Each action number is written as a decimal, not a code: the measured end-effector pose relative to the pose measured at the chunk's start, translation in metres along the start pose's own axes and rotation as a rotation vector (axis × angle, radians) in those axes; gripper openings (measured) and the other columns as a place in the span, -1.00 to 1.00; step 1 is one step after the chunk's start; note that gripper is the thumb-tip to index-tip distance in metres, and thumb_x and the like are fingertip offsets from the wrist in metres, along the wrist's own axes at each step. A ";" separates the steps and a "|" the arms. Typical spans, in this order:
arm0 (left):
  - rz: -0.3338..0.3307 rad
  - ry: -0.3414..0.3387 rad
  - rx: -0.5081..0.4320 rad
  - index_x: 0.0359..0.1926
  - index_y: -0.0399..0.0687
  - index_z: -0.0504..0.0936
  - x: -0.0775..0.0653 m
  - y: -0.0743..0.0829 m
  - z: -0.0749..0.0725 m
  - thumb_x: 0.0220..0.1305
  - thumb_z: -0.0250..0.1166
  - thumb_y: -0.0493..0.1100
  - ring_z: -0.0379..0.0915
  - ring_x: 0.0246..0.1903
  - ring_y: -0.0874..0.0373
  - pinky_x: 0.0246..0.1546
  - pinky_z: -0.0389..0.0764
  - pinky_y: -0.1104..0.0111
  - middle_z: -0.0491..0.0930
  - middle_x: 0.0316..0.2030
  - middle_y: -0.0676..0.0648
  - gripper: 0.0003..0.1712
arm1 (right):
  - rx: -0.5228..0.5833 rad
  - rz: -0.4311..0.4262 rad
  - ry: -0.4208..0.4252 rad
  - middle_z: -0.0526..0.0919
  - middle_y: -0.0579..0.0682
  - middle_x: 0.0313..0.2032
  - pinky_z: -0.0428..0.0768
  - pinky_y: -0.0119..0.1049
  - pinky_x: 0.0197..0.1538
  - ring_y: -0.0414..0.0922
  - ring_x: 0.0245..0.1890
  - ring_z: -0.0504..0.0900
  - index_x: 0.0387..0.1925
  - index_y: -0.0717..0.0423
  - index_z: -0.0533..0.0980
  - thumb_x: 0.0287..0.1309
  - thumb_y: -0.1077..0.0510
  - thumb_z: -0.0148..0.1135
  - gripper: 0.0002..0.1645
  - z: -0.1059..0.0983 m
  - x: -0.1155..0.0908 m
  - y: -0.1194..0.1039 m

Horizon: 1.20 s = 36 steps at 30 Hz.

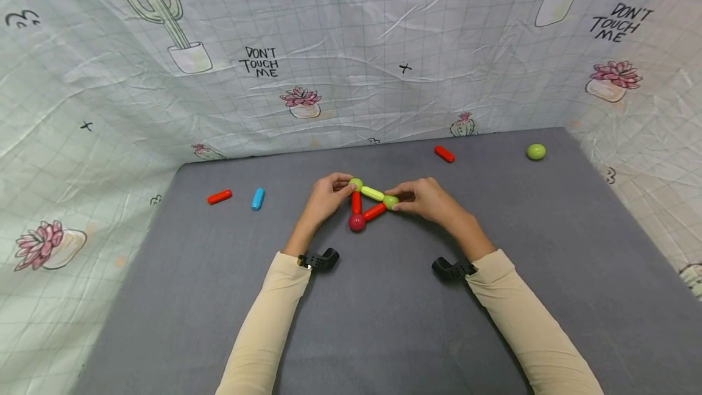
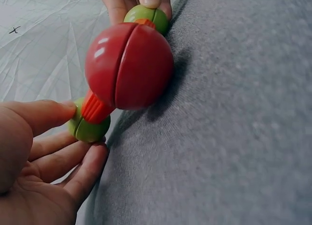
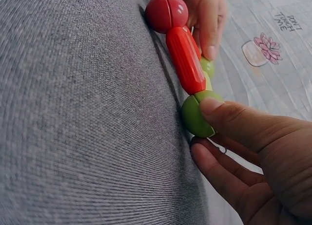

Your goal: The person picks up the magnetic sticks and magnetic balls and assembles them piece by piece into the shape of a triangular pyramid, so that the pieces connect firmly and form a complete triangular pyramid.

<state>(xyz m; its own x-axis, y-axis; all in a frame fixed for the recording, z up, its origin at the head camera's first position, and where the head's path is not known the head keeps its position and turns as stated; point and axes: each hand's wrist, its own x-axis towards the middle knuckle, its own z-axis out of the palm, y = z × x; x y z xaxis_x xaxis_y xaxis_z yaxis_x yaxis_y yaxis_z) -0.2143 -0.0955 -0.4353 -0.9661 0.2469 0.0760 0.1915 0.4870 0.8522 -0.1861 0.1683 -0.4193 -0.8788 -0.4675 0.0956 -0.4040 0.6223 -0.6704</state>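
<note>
A triangle of toy balls and rods lies on the grey cloth in front of me. Its near corner is a red ball [image 1: 357, 222]; two red rods [image 1: 375, 211] run from it to two green balls. A yellow-green rod [image 1: 372, 193] joins those green balls along the far side. My left hand [image 1: 328, 197] pinches the left green ball [image 2: 89, 127] between thumb and fingers. The right green ball [image 3: 195, 115] is pinched by my right hand [image 1: 429, 201]. In the left wrist view the red ball hides much of the triangle.
Left of the hands lie a loose red rod [image 1: 219, 197] and a blue rod [image 1: 258, 199]. Toward the back right are another red rod [image 1: 444, 154] and a loose green ball [image 1: 535, 152]. A patterned curtain [image 1: 351, 66] stands behind the grey table [image 1: 384, 334].
</note>
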 end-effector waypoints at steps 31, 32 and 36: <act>-0.123 0.497 0.380 0.20 -0.33 0.63 -0.049 -0.041 -0.107 0.38 0.28 -0.36 0.41 0.20 -0.29 0.35 0.27 -0.09 0.56 0.20 -0.37 -0.61 | -0.009 0.039 0.012 0.79 0.08 -0.09 0.70 -0.15 -0.07 -0.07 -0.10 0.75 0.09 0.11 0.70 0.13 0.20 0.52 -0.55 0.001 0.003 -0.002; -0.139 0.508 0.369 0.20 -0.32 0.63 -0.051 -0.044 -0.109 0.39 0.28 -0.36 0.40 0.20 -0.30 0.35 0.26 -0.10 0.56 0.20 -0.37 -0.62 | -0.009 0.042 0.012 0.79 0.08 -0.09 0.70 -0.15 -0.08 -0.08 -0.11 0.75 0.09 0.11 0.70 0.12 0.20 0.52 -0.55 0.001 0.002 -0.002; -0.199 0.501 0.340 0.19 -0.34 0.62 -0.056 -0.050 -0.115 0.40 0.27 -0.35 0.44 0.18 -0.31 0.26 0.39 -0.09 0.58 0.15 -0.39 -0.63 | -0.018 0.046 0.013 0.79 0.07 -0.09 0.70 -0.15 -0.08 -0.08 -0.11 0.75 0.09 0.10 0.70 0.12 0.19 0.53 -0.55 0.001 0.002 -0.003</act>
<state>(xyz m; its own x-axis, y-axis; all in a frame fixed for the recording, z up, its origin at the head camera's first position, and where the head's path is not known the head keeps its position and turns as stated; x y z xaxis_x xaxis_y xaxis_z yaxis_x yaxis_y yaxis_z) -0.1893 -0.2299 -0.4228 -0.9369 -0.2577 0.2363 -0.0355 0.7425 0.6690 -0.1860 0.1645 -0.4177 -0.8997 -0.4302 0.0742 -0.3673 0.6541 -0.6613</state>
